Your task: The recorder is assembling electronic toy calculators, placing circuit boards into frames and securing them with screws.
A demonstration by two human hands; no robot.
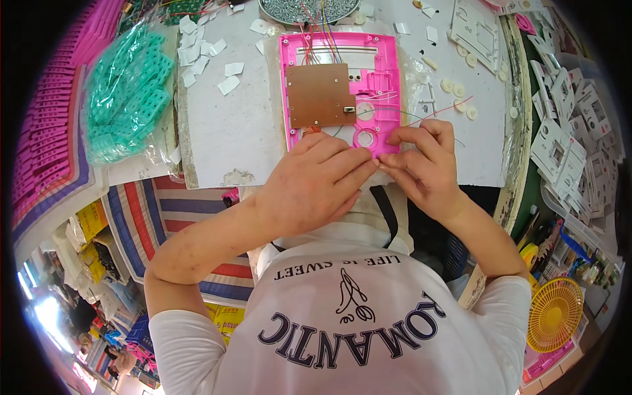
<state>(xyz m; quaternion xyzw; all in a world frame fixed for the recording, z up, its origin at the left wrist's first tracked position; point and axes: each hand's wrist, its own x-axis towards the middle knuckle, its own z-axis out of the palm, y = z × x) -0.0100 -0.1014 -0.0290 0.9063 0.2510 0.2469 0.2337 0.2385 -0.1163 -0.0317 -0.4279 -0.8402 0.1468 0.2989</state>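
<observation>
A pink plastic casing lies on the white worktop in front of me, its inner side up. On its left half sits a brown circuit board with a small switch at its right edge. My left hand reaches over the casing's near edge, fingers together, gripping that edge. At the near right corner my right hand is closed with bent fingers, thumb and forefinger tips meeting beside the left fingertips. Whatever they pinch is too small to make out. A thin red wire sticks out above the right hand.
A metal bowl of screws stands beyond the casing. White paper pieces and cream discs lie scattered. Bagged green plastic parts and stacked pink parts are left; white plastic parts and a yellow basket are right.
</observation>
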